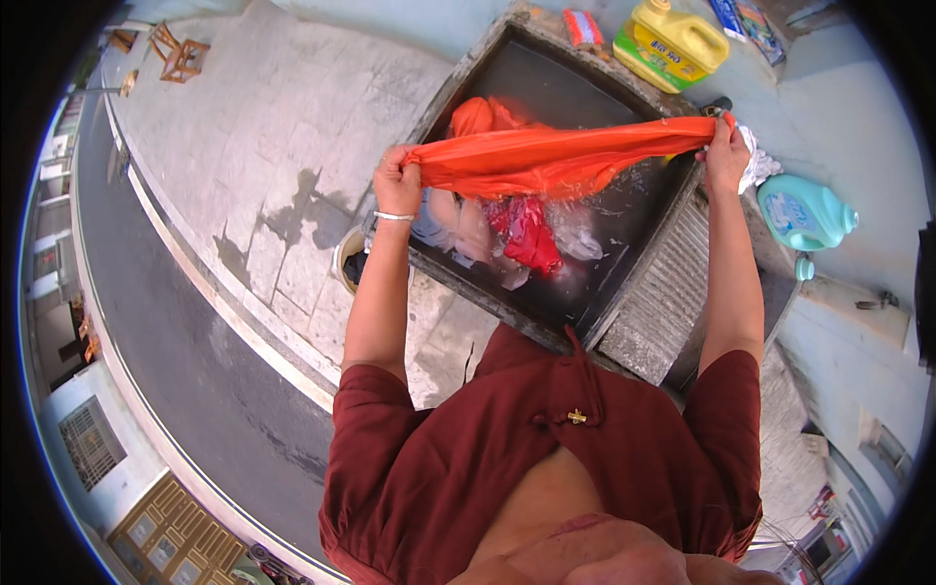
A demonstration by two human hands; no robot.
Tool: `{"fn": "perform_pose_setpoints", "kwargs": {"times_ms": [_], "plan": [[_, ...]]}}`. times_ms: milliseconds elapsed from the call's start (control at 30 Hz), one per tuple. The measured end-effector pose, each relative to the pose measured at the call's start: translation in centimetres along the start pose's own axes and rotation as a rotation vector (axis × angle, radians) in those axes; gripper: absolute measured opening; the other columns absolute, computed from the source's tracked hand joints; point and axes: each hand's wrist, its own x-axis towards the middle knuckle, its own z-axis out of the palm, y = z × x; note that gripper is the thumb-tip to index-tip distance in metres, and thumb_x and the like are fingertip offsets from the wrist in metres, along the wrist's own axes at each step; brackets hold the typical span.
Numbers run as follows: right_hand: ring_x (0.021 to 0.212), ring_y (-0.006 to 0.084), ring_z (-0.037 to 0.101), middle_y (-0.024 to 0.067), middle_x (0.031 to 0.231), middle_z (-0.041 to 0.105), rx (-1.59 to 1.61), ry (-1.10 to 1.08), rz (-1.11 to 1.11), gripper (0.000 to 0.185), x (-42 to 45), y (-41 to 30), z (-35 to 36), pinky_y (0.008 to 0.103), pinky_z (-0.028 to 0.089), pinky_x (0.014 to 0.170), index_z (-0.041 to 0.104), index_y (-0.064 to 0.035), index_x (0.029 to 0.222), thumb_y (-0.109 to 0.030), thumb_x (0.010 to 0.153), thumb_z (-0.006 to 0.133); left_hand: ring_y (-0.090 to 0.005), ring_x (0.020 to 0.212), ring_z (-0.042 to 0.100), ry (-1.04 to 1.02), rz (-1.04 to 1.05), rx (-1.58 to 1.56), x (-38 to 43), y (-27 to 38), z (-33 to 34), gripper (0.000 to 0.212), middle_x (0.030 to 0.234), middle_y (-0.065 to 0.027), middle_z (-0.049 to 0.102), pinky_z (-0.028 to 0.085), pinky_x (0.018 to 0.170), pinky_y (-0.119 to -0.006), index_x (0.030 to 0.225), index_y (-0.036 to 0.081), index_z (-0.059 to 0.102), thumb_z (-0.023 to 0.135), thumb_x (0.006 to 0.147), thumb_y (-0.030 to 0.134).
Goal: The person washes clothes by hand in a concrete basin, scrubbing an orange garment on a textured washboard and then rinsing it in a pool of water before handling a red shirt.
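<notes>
An orange wet cloth (556, 155) is stretched sideways over a stone wash basin (431, 121). My left hand (397, 181), with a bracelet at the wrist, grips one end of it above the basin's left rim. At the other end my right hand (726, 155) clutches the fabric above the right rim. Part of the orange fabric lies in the water behind the stretched section. In front of it a red garment (532, 238) floats with pale clothes (468, 227) in the dark water (559, 73). What kind of garment the orange cloth is, I cannot tell.
A ridged stone washboard (662, 285) adjoins the basin's right side. Along the back and right ledge stand a yellow detergent jug (669, 44), a red packet (583, 28) and a turquoise bottle (804, 212). A bucket (349, 259) with dark cloth sits on the paving at left.
</notes>
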Motion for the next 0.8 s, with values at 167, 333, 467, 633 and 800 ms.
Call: {"fn": "perform_pose_setpoints", "kwargs": {"times_ms": [167,333,467,633,800], "plan": [[0.075,0.0196,0.063,0.0117,0.079,0.066,-0.246,-0.009,-0.263,0.016,-0.5,6.1,-0.8,0.0314,0.049,0.072,0.062,-0.0009,0.092,-0.015,0.089,0.055,-0.0232,0.079,0.062,-0.222,0.023,-0.010,-0.4,-3.2,4.0,0.035,0.086,-0.0124,0.065,0.050,0.073,-0.032,0.089,0.005,0.069,0.044,0.070,-0.012],[0.090,0.0326,0.064,0.0169,0.099,0.065,-0.444,-0.365,-0.320,0.026,-7.2,12.3,3.7,0.0364,0.050,0.082,0.063,-0.0148,0.109,-0.009,0.085,0.055,-0.0352,0.111,0.051,-0.600,0.079,0.766,-4.6,-3.7,7.9,0.043,0.121,-0.0173,0.053,0.046,0.091,-0.043,0.118,0.012,0.059,0.056,0.076,0.002],[0.104,0.0319,0.060,0.0142,0.129,0.051,-0.904,-0.626,-0.313,0.026,-11.4,16.2,5.6,0.0400,0.050,0.088,0.063,-0.0200,0.112,-0.023,0.087,0.055,-0.0421,0.112,0.050,-0.803,-0.058,1.017,-5.8,-3.2,10.0,0.070,0.136,-0.0217,0.037,0.045,0.095,-0.040,0.142,0.019,0.031,0.060,0.078,0.010],[0.105,0.0319,0.060,0.0150,0.126,0.054,-1.257,-0.789,-0.128,0.028,-11.2,17.1,7.3,0.0427,0.049,0.088,0.063,-0.0155,0.107,-0.033,0.089,0.052,-0.0421,0.112,0.052,-0.911,-0.161,1.072,-4.8,-7.1,11.5,0.061,0.132,-0.0231,0.042,0.046,0.094,-0.042,0.137,0.016,0.035,0.054,0.081,0.005],[0.101,0.0327,0.062,0.0165,0.104,0.065,-1.207,-0.980,-0.178,0.041,-10.7,12.7,3.9,0.0447,0.050,0.084,0.057,-0.0119,0.114,-0.041,0.085,0.059,-0.0380,0.101,0.061,-0.898,-0.052,1.114,-4.4,-7.3,9.8,0.048,0.123,-0.0213,0.049,0.050,0.086,-0.044,0.130,0.020,0.047,0.049,0.084,0.008]]}}
